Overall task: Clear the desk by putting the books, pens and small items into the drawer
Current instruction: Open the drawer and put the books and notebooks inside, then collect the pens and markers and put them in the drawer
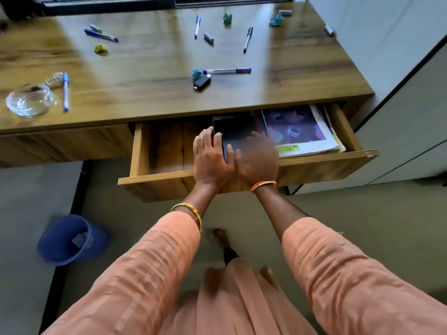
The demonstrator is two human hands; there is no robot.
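Observation:
A black book [238, 131] lies in the open wooden drawer [242, 174], beside a stack of colourful books [302, 131] at the drawer's right end. My left hand [210, 155] rests on the black book's left edge, fingers fairly straight and thumb on the cover. Blurred by motion, my right hand [260, 158] lies flat over the near right part of the same book. On the desk [145, 73] lie several pens, among them a marker [227, 71] and a blue pen [65, 91], plus crumpled paper bits [100, 48] and a small black device [202, 81].
A glass ashtray [29, 100] stands at the desk's left front edge. The drawer's left half [164, 146] shows bare wood. A blue waste bin [72, 239] stands on the floor at the left. White cabinets [399, 56] line the right side.

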